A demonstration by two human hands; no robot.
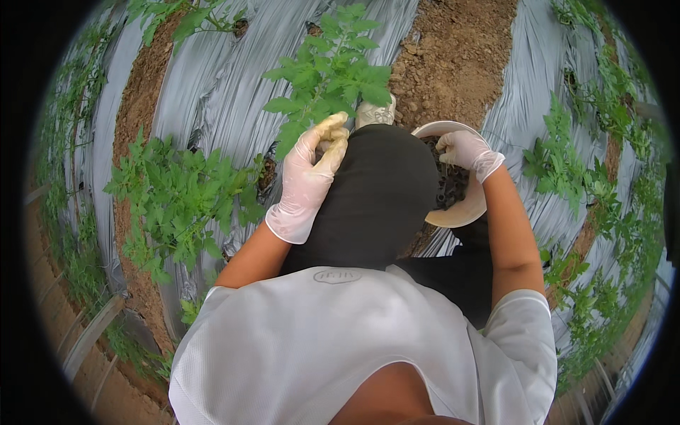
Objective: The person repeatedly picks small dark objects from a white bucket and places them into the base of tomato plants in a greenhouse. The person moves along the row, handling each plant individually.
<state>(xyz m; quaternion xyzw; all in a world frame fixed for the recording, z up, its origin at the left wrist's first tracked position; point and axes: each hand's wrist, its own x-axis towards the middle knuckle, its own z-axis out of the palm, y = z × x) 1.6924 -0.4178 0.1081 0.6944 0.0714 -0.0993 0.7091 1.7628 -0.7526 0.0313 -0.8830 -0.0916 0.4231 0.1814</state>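
Thin whitish gloves cover both hands. My left hand [319, 172], its glove fingertips stained yellowish, is raised beside my dark-trousered knee with the fingers curled; whether anything is between them cannot be told. Just beyond it stands a leafy green tomato plant [332, 71]. My right hand [465, 151] reaches into a pale plastic bucket [459, 219] at the right of the knee, its fingers bent at small dark pieces [451, 186], perhaps plastic clips. Whether it grips any of them is hidden.
Silvery plastic mulch film [212, 90] covers the beds, with bare soil [451, 58] between strips. A bushy tomato plant [175, 202] grows at the left, more plants [563, 154] at the right. A pale shoe [376, 112] shows beyond the knee.
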